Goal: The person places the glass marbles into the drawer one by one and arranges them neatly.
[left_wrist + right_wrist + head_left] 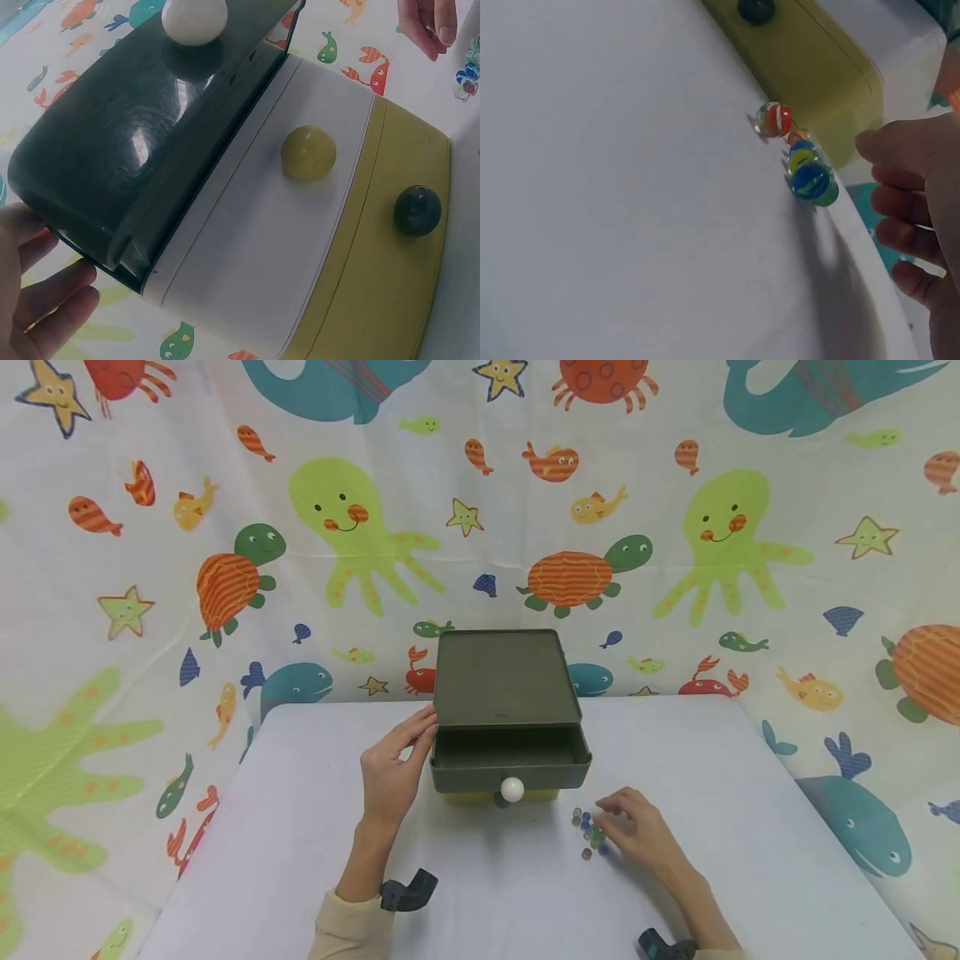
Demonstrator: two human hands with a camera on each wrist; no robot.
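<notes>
A small chest of drawers [504, 681] stands on the white table. Its dark green top drawer [510, 758] is pulled out and looks empty; it has a white knob [512, 789]. My left hand [408, 745] rests with straight fingers against the chest's left side. In the left wrist view, below the green drawer [142, 127], sit a white drawer with a yellow knob [308, 152] and a yellow drawer with a dark knob [417, 210]. Several glass marbles [588, 832] lie right of the chest. My right hand [619, 816] hovers beside them, its fingers loosely curled and holding nothing [911, 202].
The white table [300, 827] ends at a sea-creature patterned cloth [150, 568] hanging behind and at both sides. The marbles [804, 161] lie close to the chest's yellow base [810, 67].
</notes>
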